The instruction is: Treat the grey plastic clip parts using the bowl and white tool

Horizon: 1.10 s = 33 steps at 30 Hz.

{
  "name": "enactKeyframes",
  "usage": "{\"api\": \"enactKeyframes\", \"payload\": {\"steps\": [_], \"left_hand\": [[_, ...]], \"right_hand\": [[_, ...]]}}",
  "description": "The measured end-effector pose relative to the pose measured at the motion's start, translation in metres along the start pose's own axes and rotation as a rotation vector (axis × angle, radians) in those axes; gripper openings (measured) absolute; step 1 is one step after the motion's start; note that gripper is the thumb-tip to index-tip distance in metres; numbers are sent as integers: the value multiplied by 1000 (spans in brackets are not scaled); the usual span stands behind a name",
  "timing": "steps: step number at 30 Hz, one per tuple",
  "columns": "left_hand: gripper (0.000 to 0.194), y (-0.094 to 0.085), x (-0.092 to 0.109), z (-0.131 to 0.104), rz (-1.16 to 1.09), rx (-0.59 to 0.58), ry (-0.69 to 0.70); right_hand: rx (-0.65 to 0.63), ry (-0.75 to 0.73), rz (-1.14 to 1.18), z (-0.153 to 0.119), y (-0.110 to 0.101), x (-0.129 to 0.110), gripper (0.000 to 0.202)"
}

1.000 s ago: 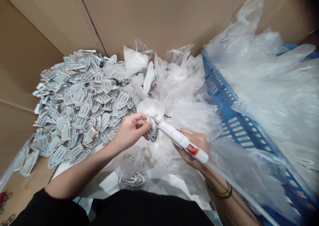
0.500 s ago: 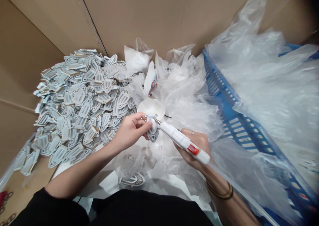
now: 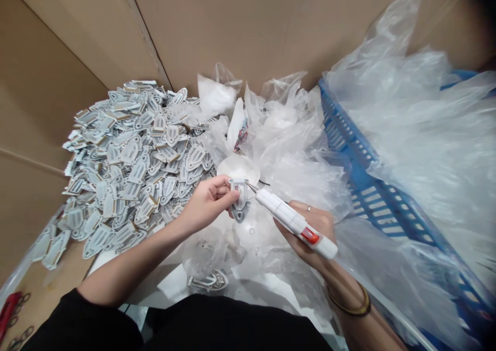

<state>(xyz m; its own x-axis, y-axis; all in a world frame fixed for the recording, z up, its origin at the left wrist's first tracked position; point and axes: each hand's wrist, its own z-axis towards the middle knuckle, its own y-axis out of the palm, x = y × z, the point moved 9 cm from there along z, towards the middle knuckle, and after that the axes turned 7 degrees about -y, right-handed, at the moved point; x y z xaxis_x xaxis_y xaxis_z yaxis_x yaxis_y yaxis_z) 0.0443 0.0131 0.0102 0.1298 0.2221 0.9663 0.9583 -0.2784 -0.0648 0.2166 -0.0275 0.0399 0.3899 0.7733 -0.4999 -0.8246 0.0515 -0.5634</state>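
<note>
My left hand (image 3: 211, 198) pinches a grey, pointed piece (image 3: 239, 198) with a raised frame and a small ring at its lower end. Its thumb lies across the piece's left side. My right hand (image 3: 310, 227) is wrapped round a thick white pen-shaped tool (image 3: 289, 214) with a red switch and a thin metal tip. That tip points at the upper right corner of the piece; whether it touches cannot be made out. Behind the piece lies a round white dish (image 3: 236, 166). A large heap of similar grey pieces (image 3: 132, 160) rises to the left.
Crumpled clear plastic bags (image 3: 290, 134) cover the surface behind and right of my hands. A blue basket (image 3: 372, 186) full of clear bags stands at the right. Near my body lies a bagged ornate piece (image 3: 211, 280). Cardboard walls (image 3: 240, 26) enclose the back and left.
The tool's tip has drawn back to the right, from over the piece to its upper right corner. More of the piece's frame shows. The whole view has shifted slightly.
</note>
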Motion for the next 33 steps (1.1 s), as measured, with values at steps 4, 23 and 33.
{"api": "enactKeyframes", "payload": {"steps": [4, 23, 33], "left_hand": [[21, 10, 2, -6, 186, -135, 3], [22, -140, 77, 39, 1283, 525, 105], [31, -50, 40, -44, 1243, 74, 100]], "right_hand": [[23, -1, 25, 1, -2, 0, 34], [101, 51, -30, -1, -10, 6, 35], [113, 75, -38, -6, -12, 11, 32]]}}
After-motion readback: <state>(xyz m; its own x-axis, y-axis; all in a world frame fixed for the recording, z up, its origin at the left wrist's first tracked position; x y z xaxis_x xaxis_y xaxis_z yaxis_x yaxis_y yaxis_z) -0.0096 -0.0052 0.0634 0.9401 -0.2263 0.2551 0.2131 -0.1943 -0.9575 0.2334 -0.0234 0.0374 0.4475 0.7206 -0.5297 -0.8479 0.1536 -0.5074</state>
